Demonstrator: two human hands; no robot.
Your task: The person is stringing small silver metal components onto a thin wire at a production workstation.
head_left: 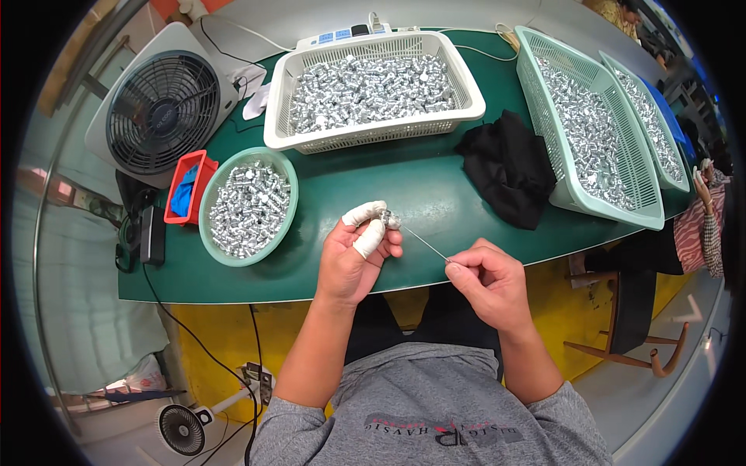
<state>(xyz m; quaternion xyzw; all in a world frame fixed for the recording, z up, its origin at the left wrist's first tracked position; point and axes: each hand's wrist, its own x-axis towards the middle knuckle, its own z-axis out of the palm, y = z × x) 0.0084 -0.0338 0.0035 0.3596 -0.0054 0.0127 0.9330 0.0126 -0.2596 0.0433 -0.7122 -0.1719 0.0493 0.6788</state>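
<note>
White finger covers wrap the thumb and forefinger of my left hand (359, 247), which is closed around a small silvery metal part (392, 220). Whether more than one part is in that grip, I cannot tell. My right hand (491, 281) pinches the near end of a thin straight metal rod (427, 242). The rod slants up and left, its far tip at the metal part; whether it enters the part is too small to see. Left of my hands stands a round pale green basket (291, 203) full of similar silvery parts.
On the green table (396, 167) stand a white basket (468, 102) and a pale green basket (649, 211), both full of metal parts. Black cloth (509, 171) lies between them. A red bin (180, 219) and a box fan (165, 109) stand left. Another person (703, 233) sits at far right.
</note>
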